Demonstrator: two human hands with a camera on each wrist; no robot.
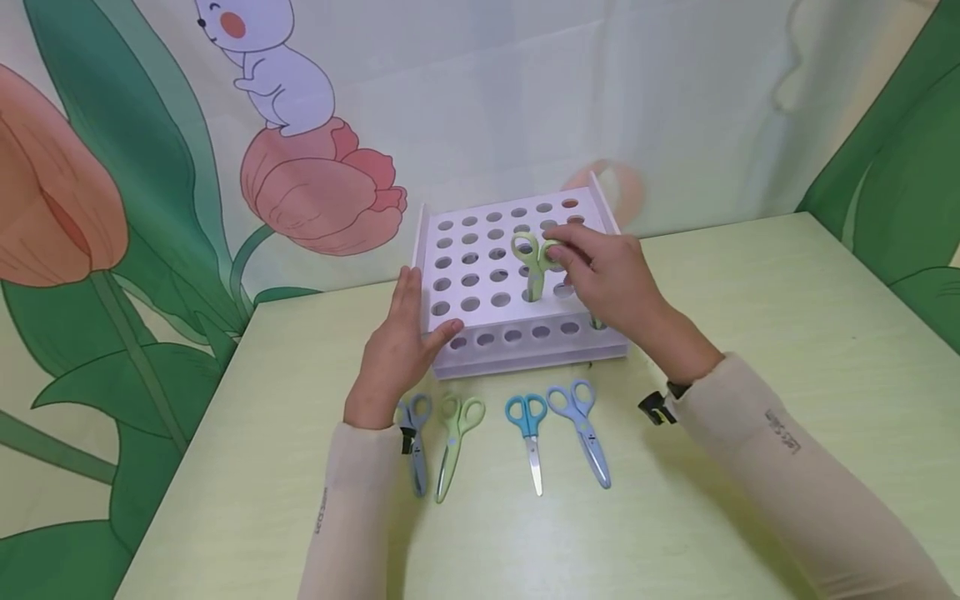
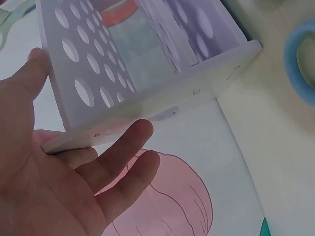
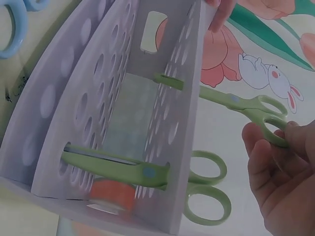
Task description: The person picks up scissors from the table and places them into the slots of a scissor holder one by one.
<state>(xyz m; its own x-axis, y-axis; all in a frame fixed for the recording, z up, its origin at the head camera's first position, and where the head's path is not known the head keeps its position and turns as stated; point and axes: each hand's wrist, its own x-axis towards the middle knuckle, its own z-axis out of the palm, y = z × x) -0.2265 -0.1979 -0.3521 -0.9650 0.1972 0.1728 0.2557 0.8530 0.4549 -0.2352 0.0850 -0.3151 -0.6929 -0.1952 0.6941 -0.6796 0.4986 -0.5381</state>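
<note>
A light purple rack (image 1: 517, 365) with rows of round holes stands on the table. My left hand (image 1: 397, 346) rests on its left side, thumb over the front top edge and fingers straight along the side panel. Between thumb and fingers, my right hand (image 1: 615, 271) pinches one handle loop of green scissors (image 1: 535, 271). Their blades point down through a hole in the top panel, as the right wrist view also shows. Another pair of green scissors (image 3: 123, 172) sits through the top and inner panels at the rack's right side, its handles outside the top panel.
Before the rack lie grey-blue scissors (image 1: 419, 450), partly behind the left wrist, green scissors (image 1: 452, 446), teal-handled scissors (image 1: 533, 442) and periwinkle scissors (image 1: 588, 433). A curtain (image 1: 495, 100) printed with flowers and a white animal hangs behind the table (image 1: 750, 333).
</note>
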